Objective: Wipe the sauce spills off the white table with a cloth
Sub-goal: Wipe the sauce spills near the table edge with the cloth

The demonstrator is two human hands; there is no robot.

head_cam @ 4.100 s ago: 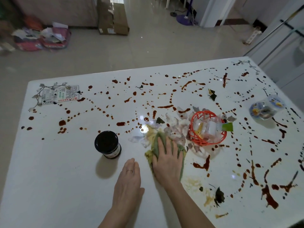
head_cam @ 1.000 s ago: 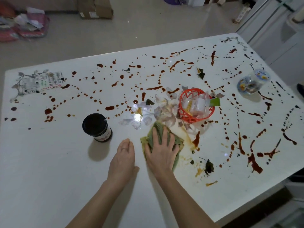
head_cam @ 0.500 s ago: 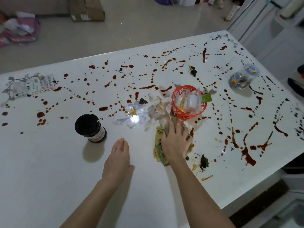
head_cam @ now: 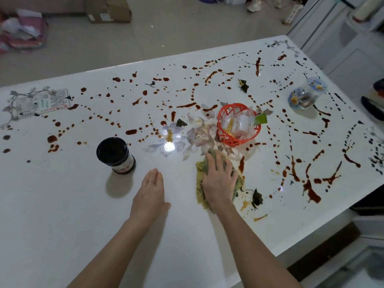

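Right hand (head_cam: 219, 179): fingers spread flat, pressing the cloth (head_cam: 200, 180) onto the counter (head_cam: 62, 204).
Left hand (head_cam: 150, 194): flat on the counter, fingers together, holding nothing.
Cloth: just in front of the orange basket (head_cam: 236, 123).
Sauce (head_cam: 310, 191): spots over the far and right counter.

Glossy smooth white table (head_cam: 62, 215), rough green cloth (head_cam: 200, 173), orange plastic basket (head_cam: 223, 129)

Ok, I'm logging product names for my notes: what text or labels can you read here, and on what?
No text is legible.
Card at the far left corner of the white table: printed rows, too small.
Dark jar: red-and-white label, blurred.
Cardboard box on the floor: white stickers, too small.
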